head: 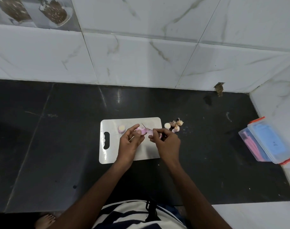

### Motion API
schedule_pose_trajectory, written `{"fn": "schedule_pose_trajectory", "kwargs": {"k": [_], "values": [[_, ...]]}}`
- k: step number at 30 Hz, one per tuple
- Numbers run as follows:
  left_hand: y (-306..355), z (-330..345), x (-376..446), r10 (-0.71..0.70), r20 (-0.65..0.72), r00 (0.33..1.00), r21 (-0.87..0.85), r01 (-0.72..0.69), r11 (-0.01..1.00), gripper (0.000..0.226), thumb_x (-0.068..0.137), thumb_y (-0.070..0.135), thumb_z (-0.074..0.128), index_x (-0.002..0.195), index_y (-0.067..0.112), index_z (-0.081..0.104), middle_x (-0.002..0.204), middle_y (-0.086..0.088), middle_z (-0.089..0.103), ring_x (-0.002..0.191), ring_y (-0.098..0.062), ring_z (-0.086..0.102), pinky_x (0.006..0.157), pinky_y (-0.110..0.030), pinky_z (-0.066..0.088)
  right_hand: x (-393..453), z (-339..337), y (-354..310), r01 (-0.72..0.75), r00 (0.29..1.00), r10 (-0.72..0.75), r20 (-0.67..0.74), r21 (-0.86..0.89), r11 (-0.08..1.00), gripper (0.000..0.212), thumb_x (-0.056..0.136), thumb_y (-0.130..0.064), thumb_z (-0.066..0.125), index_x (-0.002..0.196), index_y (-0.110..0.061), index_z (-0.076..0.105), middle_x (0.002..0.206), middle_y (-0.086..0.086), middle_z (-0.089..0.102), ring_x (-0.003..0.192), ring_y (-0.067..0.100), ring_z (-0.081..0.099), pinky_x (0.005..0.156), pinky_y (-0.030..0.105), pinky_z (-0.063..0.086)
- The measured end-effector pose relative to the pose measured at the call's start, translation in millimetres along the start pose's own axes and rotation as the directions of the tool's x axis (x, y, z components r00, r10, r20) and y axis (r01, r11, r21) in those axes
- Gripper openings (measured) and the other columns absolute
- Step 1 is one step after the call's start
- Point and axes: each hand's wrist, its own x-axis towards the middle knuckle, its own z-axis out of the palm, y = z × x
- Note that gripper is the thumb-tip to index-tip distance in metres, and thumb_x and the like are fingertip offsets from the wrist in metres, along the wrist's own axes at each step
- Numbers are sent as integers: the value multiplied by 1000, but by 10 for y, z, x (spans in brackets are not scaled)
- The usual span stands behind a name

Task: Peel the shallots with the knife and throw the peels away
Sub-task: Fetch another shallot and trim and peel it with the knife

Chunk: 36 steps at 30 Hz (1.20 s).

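Above a white cutting board (pixel 107 156), the left hand (pixel 129 142) pinches a pink shallot (pixel 143 131); the right hand (pixel 167 142), touching it, grips a knife (pixel 143 125).

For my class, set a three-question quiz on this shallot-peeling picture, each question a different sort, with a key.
1. True or false: the left hand holds the pink-purple shallot over the white plastic cutting board.
2. Where does the pile of dry brown peels lie? A on the board, B on the black counter right of the board, C in the clear plastic box.
3. Fill in: the thin dark knife blade points ___ the tiled wall.

Key: 1 true; 2 B; 3 towards.
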Motion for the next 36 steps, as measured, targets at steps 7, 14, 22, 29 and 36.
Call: {"fn": "schedule_pose_trajectory", "kwargs": {"k": [7,14,22,29,36], "values": [[-40,-130,77,37,12,999,122,-38,992,35,109,33,68,143,26,70,133,7,77,119,-12,78,99,-30,65,356,-295,222,-245,964,260,-59,187,951,12,98,-18,73,108,-17,80,90,-2,83,84,15,83,88,39,66],[-72,-315,447,304,122,945,713,-296,636,39,89,18,91,124,26,76,121,14,70,101,1,71,80,-7,58,841,-512,300,-145,956,124,-265,-60,988,11,99,-24,73,109,-21,75,101,-5,77,95,12,76,80,25,61],[-102,-306,825,296,306,905,900,-376,219,36,95,29,78,131,26,75,128,6,72,126,-20,61,101,-27,44,825,-350,613,-3,967,-134,-216,-537,844,25,98,-29,70,120,-15,67,124,8,65,113,25,61,94,42,55],[-99,-370,910,288,308,907,947,-322,2,36,86,49,83,119,35,79,115,10,77,121,-26,64,96,-42,47,706,-232,807,44,978,-152,-144,-567,823,24,99,-38,68,112,-19,69,120,5,64,105,27,61,92,43,55],[-130,-499,885,377,285,881,930,-349,112,70,82,60,85,144,36,65,149,11,62,141,-20,52,114,-46,42,658,-330,856,19,972,-157,-175,-608,794,17,97,-31,69,112,-21,71,111,3,66,104,24,61,90,43,56]]}}
